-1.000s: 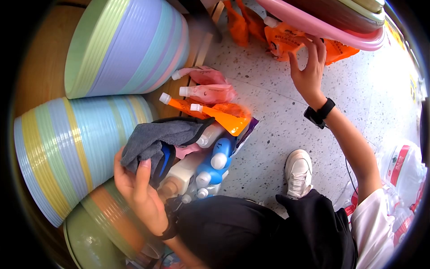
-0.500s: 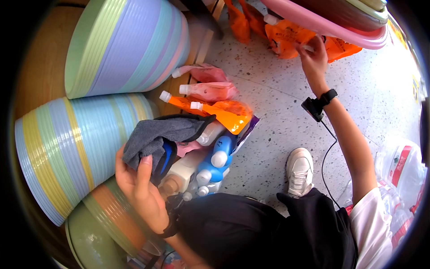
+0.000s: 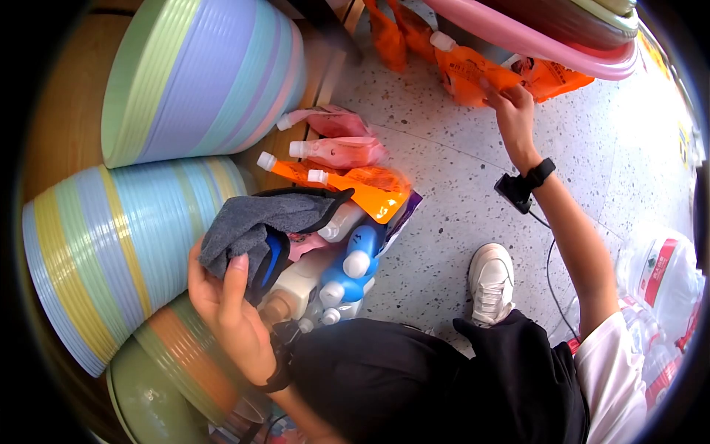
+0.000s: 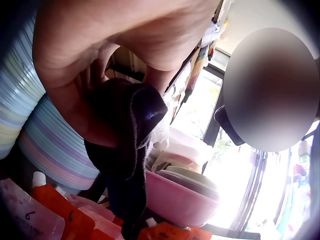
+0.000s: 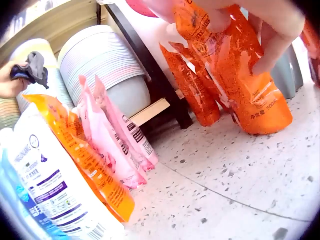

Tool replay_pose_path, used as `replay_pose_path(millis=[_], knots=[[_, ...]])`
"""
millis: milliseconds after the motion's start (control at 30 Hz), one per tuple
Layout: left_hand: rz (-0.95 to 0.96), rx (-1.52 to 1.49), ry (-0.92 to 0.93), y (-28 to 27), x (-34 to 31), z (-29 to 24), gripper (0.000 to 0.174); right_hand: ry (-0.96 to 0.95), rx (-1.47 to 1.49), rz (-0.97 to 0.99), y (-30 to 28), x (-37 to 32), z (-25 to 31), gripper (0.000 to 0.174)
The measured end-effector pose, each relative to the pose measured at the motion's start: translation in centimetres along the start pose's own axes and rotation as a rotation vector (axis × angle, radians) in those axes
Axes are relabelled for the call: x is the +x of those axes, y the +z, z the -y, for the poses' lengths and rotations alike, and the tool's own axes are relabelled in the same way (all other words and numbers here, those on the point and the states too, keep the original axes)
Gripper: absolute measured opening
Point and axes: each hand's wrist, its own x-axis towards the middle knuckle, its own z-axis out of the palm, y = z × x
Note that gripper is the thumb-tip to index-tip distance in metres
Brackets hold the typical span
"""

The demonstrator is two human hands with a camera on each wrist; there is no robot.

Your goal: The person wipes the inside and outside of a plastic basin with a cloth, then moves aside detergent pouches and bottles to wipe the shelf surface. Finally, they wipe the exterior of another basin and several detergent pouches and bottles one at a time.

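Observation:
In the head view my left hand [image 3: 238,322] grips a grey cloth [image 3: 248,226] with black edging and a blue patch, held over a group of bottles. The left wrist view shows the dark folded cloth [image 4: 131,130] between thumb and fingers. At the upper right my right hand [image 3: 515,118] pinches an orange pouch [image 3: 473,74] with a white cap, beside the pink basin. The right wrist view shows the fingers [image 5: 272,50] on the upper part of that upright orange pouch [image 5: 255,107], its base at floor level.
Striped basin stacks [image 3: 214,81] lie at the left. Pink pouches [image 3: 344,152], an orange pouch [image 3: 381,196] and blue bottles [image 3: 361,248] stand mid-floor. A pink basin [image 3: 547,55] is at the upper right, wrapped bottles [image 3: 658,274] at the far right, and a white shoe [image 3: 490,285] on the floor.
My right hand has gone from spread fingers to a pinch on the orange pouch, which has tilted and shifted slightly. My left hand and the cloth have barely moved.

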Motion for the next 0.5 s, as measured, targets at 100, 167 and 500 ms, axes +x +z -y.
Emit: replay_pose_path(millis=[100,167,500], knots=[[-0.009,0.012,0.002,-0.1,0.0,0.1,0.042,0.021,0.049,-0.01,1.1,-1.4,-0.8,0.034],[-0.02,0.013,0.01,0.0,0.1,0.2,0.042,0.077,0.073,-0.016,1.5,-2.2,-1.0,0.032],[0.01,0.011,-0.035,-0.4,0.6,0.9,0.043,0.278,0.205,0.003,10.9,-3.5,0.9,0.027]])
